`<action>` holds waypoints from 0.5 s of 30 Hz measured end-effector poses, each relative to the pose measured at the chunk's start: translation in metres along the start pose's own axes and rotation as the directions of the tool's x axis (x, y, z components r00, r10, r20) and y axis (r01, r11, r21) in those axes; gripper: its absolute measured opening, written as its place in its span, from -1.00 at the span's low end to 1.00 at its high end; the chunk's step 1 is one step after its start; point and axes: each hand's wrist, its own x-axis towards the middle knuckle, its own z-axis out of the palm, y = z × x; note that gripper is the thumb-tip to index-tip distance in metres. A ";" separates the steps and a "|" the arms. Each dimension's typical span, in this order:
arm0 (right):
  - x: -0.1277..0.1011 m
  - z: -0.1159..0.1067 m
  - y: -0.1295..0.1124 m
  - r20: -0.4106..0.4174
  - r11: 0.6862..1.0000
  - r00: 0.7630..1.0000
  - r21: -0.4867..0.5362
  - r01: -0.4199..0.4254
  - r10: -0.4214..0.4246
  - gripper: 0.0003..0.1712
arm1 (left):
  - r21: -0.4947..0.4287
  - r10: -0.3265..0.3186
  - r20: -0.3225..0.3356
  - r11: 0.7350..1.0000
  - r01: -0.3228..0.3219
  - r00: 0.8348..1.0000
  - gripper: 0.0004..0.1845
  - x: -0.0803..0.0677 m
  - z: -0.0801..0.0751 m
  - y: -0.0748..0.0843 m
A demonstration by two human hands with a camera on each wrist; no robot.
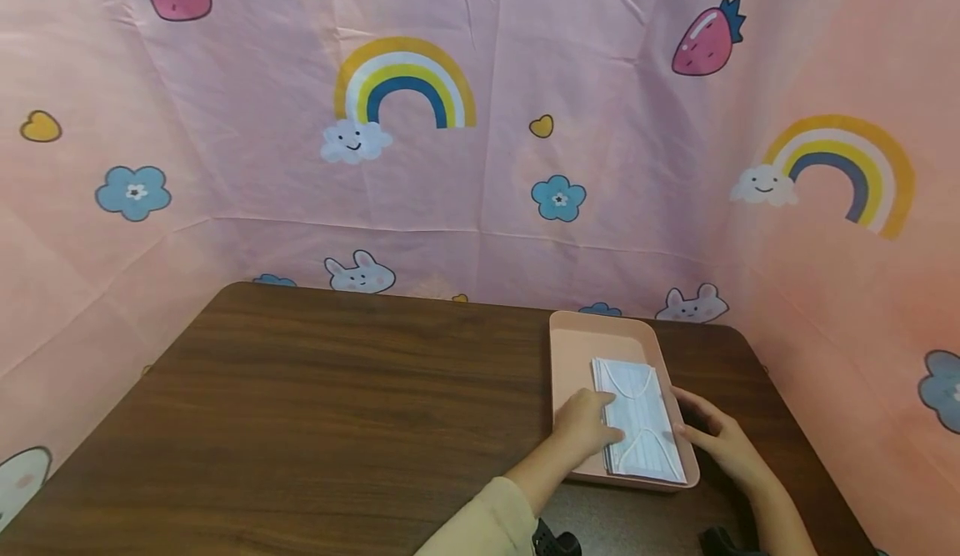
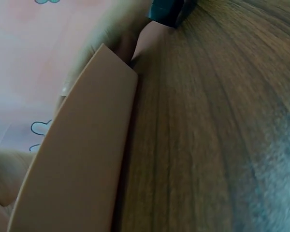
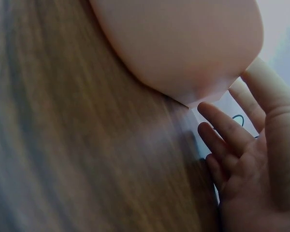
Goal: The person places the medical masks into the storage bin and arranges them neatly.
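The stack of face masks [image 1: 642, 423] lay in a pink tray [image 1: 592, 341] at the lower right of the head view, filling the tray's right half and reaching to its near rim; the tray sat on a dark wooden table [image 1: 337, 406] that took up the lower half of the frame; behind it hung a pink cloth backdrop [image 1: 480, 122] printed with rainbows, strawberries, flowers and rabbits; the left hand [image 1: 588, 425] lay inside the tray with its fingers loosely curved and their tips on the left edge of the masks, though whether they pinched a mask could not be told; the right hand [image 1: 722, 439] rested on the table just beside the tray's right rim, fingers fairly straight and touching the rim, gripping nothing that showed.

In the left wrist view the tray [image 2: 82, 159] filled the lower left as a slanted pink wall, the table [image 2: 217, 135] ran across the right, and a blurred part of the left hand [image 2: 0, 193] showed at the lower left corner; the masks were hidden here.

In the right wrist view the tray [image 3: 183, 43] sat at the top of the frame, the table [image 3: 87, 145] below it at the left; the right hand [image 3: 253, 164] showed at the lower right, palm open and fingers [image 3: 222, 124] extended, one tip just beside the tray's corner.
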 end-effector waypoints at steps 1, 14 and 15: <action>0.000 0.000 0.000 0.000 1.000 1.000 0.000 -0.001 0.001 -0.37 | -0.009 0.009 0.001 1.000 -0.009 1.000 -0.47 -0.001 -0.001 0.000; 0.000 0.003 -0.007 -0.013 0.999 1.000 -0.022 -0.023 0.023 -0.37 | -0.142 0.123 -0.040 0.982 -0.127 0.992 -0.52 -0.008 -0.024 -0.006; -0.001 0.003 -0.007 -0.009 0.999 1.000 -0.018 -0.028 0.027 -0.36 | -0.165 0.132 -0.040 0.977 -0.137 0.990 -0.53 -0.009 -0.025 -0.007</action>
